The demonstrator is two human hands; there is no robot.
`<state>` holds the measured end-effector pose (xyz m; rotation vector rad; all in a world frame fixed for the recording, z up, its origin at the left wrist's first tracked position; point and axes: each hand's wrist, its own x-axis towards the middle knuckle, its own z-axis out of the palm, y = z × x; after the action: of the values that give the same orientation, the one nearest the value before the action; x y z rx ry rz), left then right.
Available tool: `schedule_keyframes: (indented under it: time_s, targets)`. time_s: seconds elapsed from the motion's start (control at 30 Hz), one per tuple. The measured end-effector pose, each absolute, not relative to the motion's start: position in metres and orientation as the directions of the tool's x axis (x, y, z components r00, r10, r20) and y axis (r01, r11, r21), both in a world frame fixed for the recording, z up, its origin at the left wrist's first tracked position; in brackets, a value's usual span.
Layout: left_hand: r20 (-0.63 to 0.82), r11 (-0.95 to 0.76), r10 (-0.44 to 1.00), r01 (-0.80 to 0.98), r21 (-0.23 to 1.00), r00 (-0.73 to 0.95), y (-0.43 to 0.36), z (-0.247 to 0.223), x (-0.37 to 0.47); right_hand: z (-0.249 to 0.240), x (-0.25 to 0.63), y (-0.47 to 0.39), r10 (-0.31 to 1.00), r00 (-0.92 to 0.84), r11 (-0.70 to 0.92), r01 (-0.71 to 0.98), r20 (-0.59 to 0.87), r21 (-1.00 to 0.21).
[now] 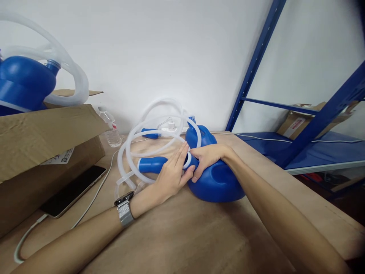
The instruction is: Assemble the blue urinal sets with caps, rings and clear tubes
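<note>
A blue plastic bottle (218, 186) with a narrow neck lies on the wooden table. My right hand (207, 158) is closed around it near the neck, its thumb pointing toward my left hand. My left hand (172, 171) presses against the neck from the left, fingers long and close together, thumb bent over the blue part. A white ring (187, 160) shows between the two hands. One run of the translucent white hose (129, 142) reaches my left fingertips; the palm hides how it is held. Beside that hand lies a blue tubular piece (152, 164) with a white rim.
Behind stand another blue bottle (201, 135) and a power strip (171, 128) by the wall. On the left are an open cardboard box (51, 140) with a blue hosed container (27, 82), a phone (74, 190) and a water bottle (110, 127). A blue shelf rack (264, 152) borders the right.
</note>
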<state>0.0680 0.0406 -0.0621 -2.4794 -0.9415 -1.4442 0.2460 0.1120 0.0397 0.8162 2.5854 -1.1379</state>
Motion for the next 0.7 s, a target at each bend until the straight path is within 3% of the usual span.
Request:
schedule_keyframes:
  time_s: [0.17,0.33,0.5,0.63,0.7]
  targets:
    - [0.77,-0.792,0.574,0.431,0.433,0.281,0.039,-0.065,0.072,0.044,0.247,0.111,0.398,-0.837,0.567,0.546,-0.374,-0.617]
    - [0.546,-0.627,0.771,0.238,0.742,0.329,0.033,-0.055,0.07,0.041,0.251,0.109,0.509,-0.789,0.564,0.607,-0.343,-0.56]
    - [0.383,-0.452,0.84,0.105,0.886,0.384,0.035,-0.04,0.062,0.039,0.257,0.107,0.569,-0.764,0.569,0.632,-0.303,-0.526]
    - [0.244,-0.217,0.904,-0.114,0.969,0.351,0.045,-0.037,0.061,0.038,0.261,0.107,0.513,-0.839,0.562,0.486,-0.179,-0.669]
    - [0.099,-0.018,0.938,-0.239,0.971,0.333,0.048,-0.039,0.064,0.037,0.261,0.107,0.499,-0.851,0.442,0.411,-0.162,-0.797]
